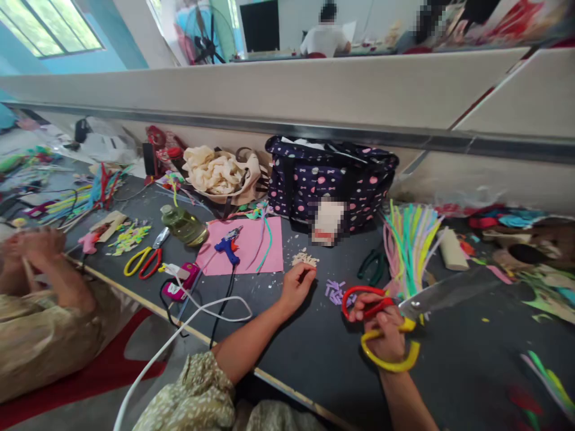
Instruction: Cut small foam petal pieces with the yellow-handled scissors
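My right hand (pixel 385 335) is wrapped round the handles of large scissors (pixel 449 293), one loop red and one yellow, with the blades pointing right above the dark table. Close to the tabletop, my left hand (pixel 299 284) has its fingers pinched together; whatever is between them is hidden. Just beyond its fingertips lies a small heap of cream-coloured bits (pixel 306 258). Short purple pieces (pixel 335 291) are scattered between my two hands. Behind the scissors stands a bundle of pastel pipe cleaners (pixel 411 245), with dark green-handled pliers (pixel 372 266) to its left.
A blue glue gun (pixel 228 246) lies on a pink sheet (pixel 269 242), beside a glass bottle (pixel 184 226). A white cable (pixel 179 328) loops past the table's front edge. A dark patterned bag (pixel 332 179) stands at the back. At left are a co-worker's hands (pixel 42 251).
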A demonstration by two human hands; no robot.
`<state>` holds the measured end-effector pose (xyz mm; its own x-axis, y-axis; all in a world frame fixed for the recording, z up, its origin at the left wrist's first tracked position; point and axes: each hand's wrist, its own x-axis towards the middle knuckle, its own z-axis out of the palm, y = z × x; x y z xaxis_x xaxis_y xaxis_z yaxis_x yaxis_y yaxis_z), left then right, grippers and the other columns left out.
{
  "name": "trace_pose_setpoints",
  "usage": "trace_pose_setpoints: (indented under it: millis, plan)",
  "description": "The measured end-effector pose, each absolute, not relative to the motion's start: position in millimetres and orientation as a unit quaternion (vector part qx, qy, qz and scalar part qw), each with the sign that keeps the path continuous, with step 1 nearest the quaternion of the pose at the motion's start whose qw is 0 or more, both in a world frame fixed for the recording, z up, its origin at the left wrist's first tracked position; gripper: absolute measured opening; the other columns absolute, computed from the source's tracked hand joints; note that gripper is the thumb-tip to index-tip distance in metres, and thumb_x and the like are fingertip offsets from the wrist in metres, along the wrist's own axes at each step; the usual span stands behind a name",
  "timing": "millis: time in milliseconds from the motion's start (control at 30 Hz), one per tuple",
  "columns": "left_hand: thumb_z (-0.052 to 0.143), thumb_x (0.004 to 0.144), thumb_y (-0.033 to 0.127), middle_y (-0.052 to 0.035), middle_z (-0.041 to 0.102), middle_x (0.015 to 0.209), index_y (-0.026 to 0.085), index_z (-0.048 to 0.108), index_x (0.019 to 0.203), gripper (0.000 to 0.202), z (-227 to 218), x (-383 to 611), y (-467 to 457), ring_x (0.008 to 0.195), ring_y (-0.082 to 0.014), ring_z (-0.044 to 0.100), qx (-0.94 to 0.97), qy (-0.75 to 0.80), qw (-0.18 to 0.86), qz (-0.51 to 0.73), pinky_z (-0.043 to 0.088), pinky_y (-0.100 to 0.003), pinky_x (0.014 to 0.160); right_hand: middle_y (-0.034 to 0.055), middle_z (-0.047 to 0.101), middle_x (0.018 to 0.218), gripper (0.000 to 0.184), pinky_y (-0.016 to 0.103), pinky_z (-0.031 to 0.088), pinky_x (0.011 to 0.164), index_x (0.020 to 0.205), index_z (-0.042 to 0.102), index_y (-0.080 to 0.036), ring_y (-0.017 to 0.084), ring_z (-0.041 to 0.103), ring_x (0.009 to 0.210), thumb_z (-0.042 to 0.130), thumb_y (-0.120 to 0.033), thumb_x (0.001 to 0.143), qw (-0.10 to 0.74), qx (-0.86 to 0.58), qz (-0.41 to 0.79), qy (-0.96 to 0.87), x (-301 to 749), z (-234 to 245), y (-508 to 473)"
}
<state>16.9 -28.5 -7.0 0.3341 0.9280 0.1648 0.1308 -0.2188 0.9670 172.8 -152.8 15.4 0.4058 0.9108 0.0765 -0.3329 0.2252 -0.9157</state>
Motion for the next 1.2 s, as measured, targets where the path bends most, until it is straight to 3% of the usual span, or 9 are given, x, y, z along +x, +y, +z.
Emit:
trace_pose_setpoints:
  millis: [200, 500, 800, 1033, 1200]
  plan:
    - [0.048, 0.085, 0.036, -0.0034, 0.060, 0.076, 0.019, 0.062, 0.080, 0.023, -10.5, 19.9, -32.9, 0.074, -0.0137, 0.054, 0.743, 0.395, 0.417, 0.345, 0.043, -0.027, 0.071, 0.0019, 0.057, 0.066, 0.017, 0.035, 0.049, 0.058, 0.078, 0.060, -0.022, 0.017, 0.056, 0.058, 0.056, -0.039, 0.079, 0.663, -0.571, 0.370, -0.312, 176.1, -2.7, -164.8]
    - [0.045, 0.088, 0.034, -0.0049, 0.060, 0.085, 0.019, 0.062, 0.085, 0.022, -5.3, 22.5, -34.4, 0.085, -0.0141, 0.054, 0.848, 0.331, 0.329, 0.249, 0.041, -0.026, 0.077, 0.0043, 0.063, 0.068, 0.026, 0.034, 0.050, 0.063, 0.092, 0.062, -0.019, 0.018, 0.060, 0.063, 0.055, -0.041, 0.080, 0.590, -0.590, 0.441, -0.330, 180.3, 4.4, -186.4]
    - [0.051, 0.084, 0.040, -0.0050, 0.056, 0.086, 0.019, 0.058, 0.083, 0.021, -11.4, 26.5, -35.3, 0.086, -0.0166, 0.050, 0.902, 0.332, 0.215, 0.174, 0.039, -0.027, 0.074, 0.0043, 0.063, 0.071, 0.034, 0.033, 0.050, 0.067, 0.095, 0.060, -0.017, 0.018, 0.061, 0.066, 0.055, -0.047, 0.080, 0.520, -0.666, 0.393, -0.362, 164.2, 4.0, -202.3]
    - [0.052, 0.083, 0.034, -0.0049, 0.059, 0.087, 0.019, 0.061, 0.079, 0.018, -7.5, 27.4, -34.5, 0.087, -0.0157, 0.053, 0.876, 0.352, 0.280, 0.170, 0.039, -0.026, 0.076, 0.0048, 0.062, 0.072, 0.035, 0.031, 0.048, 0.061, 0.091, 0.059, -0.017, 0.017, 0.059, 0.064, 0.051, -0.050, 0.080, 0.518, -0.697, 0.363, -0.338, 147.2, 13.2, -217.9]
    - [0.058, 0.076, 0.033, 0.0003, 0.059, 0.070, 0.017, 0.061, 0.073, 0.017, -9.0, 20.3, -40.3, 0.067, -0.0107, 0.051, 0.763, 0.423, 0.417, 0.254, 0.039, -0.022, 0.064, 0.0058, 0.061, 0.068, 0.025, 0.032, 0.043, 0.062, 0.082, 0.058, -0.019, 0.019, 0.057, 0.061, 0.047, -0.041, 0.078, 0.357, -0.806, 0.157, -0.446, 144.1, 39.1, -232.4]
